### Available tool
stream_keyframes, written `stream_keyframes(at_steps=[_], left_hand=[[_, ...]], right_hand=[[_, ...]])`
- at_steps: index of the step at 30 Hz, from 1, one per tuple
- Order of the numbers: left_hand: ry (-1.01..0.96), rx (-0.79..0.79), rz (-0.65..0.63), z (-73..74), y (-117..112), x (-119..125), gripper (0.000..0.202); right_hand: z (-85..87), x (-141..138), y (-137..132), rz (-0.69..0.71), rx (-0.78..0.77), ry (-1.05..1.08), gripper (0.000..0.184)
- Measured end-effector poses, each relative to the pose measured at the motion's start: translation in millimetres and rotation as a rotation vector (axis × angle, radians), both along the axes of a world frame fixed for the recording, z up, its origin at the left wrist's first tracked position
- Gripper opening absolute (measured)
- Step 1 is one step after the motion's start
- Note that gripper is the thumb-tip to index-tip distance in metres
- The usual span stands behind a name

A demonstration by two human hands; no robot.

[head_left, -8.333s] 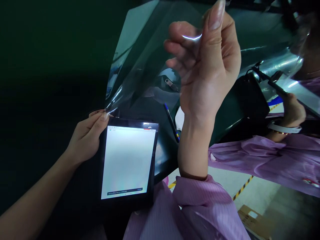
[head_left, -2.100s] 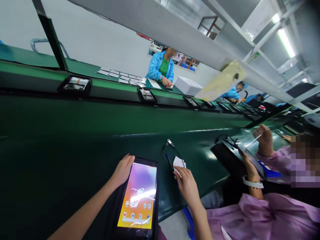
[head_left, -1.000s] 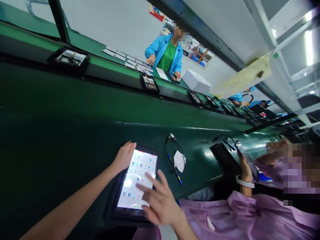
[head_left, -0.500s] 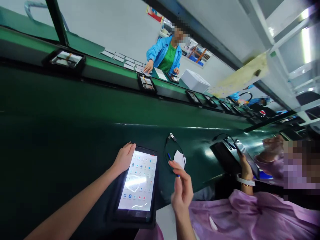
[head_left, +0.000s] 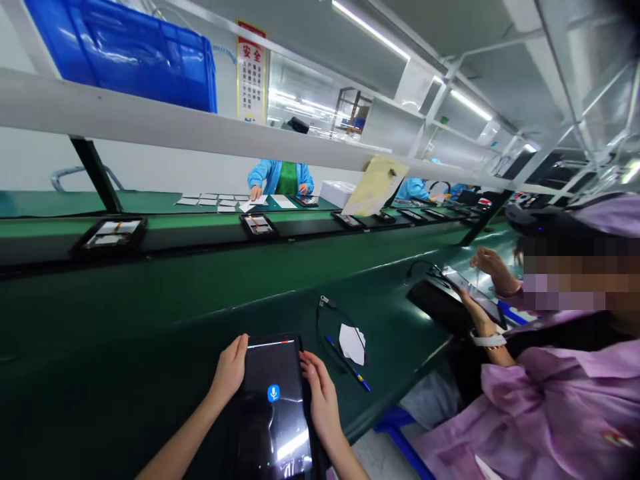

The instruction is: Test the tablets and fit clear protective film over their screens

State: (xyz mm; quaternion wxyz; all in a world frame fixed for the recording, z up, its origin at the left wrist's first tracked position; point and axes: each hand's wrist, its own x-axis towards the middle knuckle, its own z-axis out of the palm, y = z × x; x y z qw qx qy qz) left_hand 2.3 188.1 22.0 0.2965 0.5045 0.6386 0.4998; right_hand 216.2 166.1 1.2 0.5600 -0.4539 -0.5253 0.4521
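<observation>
A black tablet (head_left: 273,437) lies flat in front of me, its dark screen showing a blue microphone icon. My left hand (head_left: 229,373) grips its left edge, thumb on the upper left corner. On the opposite side, my right hand (head_left: 323,399) is closed around the right edge, with some fingertips hidden behind the frame. To the right on the green bench lie a blue pen (head_left: 350,365), a torn piece of white paper (head_left: 351,344) and a thin black cable (head_left: 345,316) with a USB plug (head_left: 324,303).
A co-worker in a pink garment (head_left: 540,407) sits at my right, holding another tablet (head_left: 473,293) above a black case (head_left: 443,307). Ahead, open devices (head_left: 111,235) line a dark raised track. Behind it, a person in a blue jacket (head_left: 270,177) handles white sheets (head_left: 207,200).
My right hand has come from beside the tablet onto its right edge. The screen has gone from bright app icons to a dark page with a microphone icon. My view has levelled out.
</observation>
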Motion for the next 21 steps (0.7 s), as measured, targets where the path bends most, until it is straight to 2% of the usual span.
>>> stream_keyframes(at_steps=[11,13,16,18,21], left_hand=[[-0.011,-0.043,-0.005,5.5,-8,-4,0.066],[-0.009,-0.053,0.011,7.7,-11,-2,0.068],[-0.009,-0.072,0.017,9.3,-13,0,0.066],[-0.012,-0.089,0.021,9.1,-13,2,0.063],[-0.017,-0.117,0.043,7.8,-12,4,0.06]], right_hand=[[-0.5,-1,-3,0.0,0.036,0.015,0.042],[0.5,3,-4,0.047,0.051,-0.036,0.039],[3.8,9,-2,0.186,0.175,-0.226,0.036],[7.8,11,-2,0.264,0.231,-0.333,0.043],[16.6,11,-7,0.301,0.097,-0.398,0.065]])
